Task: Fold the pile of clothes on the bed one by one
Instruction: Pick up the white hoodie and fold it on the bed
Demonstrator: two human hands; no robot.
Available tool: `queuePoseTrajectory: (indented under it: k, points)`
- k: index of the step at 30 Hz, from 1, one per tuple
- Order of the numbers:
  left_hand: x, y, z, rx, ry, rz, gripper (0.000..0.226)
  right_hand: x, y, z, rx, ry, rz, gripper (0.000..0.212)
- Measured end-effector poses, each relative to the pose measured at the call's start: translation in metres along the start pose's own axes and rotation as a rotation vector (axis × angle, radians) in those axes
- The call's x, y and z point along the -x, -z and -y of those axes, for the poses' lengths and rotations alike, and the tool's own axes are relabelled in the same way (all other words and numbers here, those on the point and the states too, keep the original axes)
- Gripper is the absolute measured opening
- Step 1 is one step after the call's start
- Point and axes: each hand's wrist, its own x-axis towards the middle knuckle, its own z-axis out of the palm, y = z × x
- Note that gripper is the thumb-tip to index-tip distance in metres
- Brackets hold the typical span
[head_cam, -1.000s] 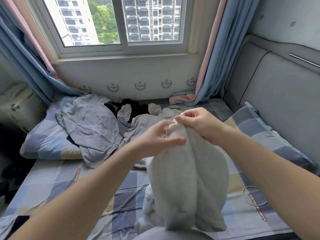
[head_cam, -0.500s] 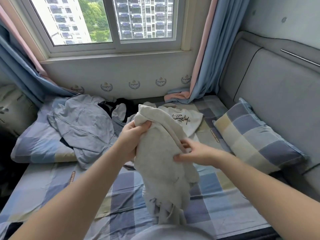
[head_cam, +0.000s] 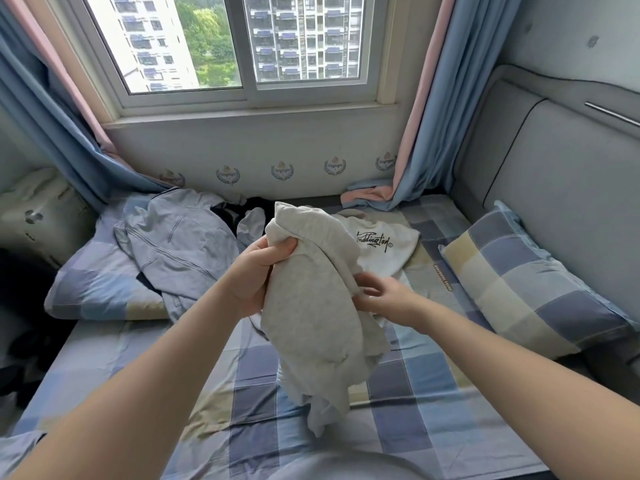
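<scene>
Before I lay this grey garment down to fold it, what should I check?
1. Left hand grips the grey garment at its top: ok.
2. Right hand holds its side edge firmly: cannot tell, fabric hides the fingertips.
3. Garment hangs straight: not ok, bunched and twisted.
4. Bare checked sheet below to lay it on: ok.
5. Zip jacket and white printed T-shirt outside that spot: ok, both lie nearer the window.
</scene>
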Motion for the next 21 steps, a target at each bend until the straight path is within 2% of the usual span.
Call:
queuePoseTrajectory:
  k: [3,5,7,9,11,15,17,21]
  points:
    - [0.004,0.008,-0.004,0.027,-0.021,-0.028,0.051,0.001,0.004,-0.001,-0.053,0.005,0.002,0.099]
    - [0.005,0.010,-0.005,0.038,-0.032,-0.037,0.044,0.003,0.000,-0.002,0.009,-0.029,0.076,0.108]
    - [0.005,0.008,-0.007,0.041,-0.038,-0.031,0.038,0.000,-0.007,-0.007,0.044,-0.033,0.094,0.092]
    - [0.004,0.005,-0.008,0.040,-0.041,-0.025,0.033,-0.003,-0.013,-0.007,0.098,0.031,0.051,0.052]
    - [0.002,0.007,-0.006,0.037,-0.053,-0.024,0.034,-0.006,-0.016,-0.009,0.153,0.075,0.010,0.027]
    - [-0.003,0.016,-0.002,0.024,-0.072,-0.109,0.033,0.000,-0.007,-0.011,0.150,0.114,-0.067,0.015]
    - [-0.009,0.028,0.003,-0.006,-0.099,-0.188,0.027,0.007,0.004,-0.005,0.146,0.141,-0.141,0.019]
    - [-0.017,0.047,0.020,-0.284,-0.102,-0.324,0.038,0.019,0.029,0.034,0.054,0.206,-0.226,0.014]
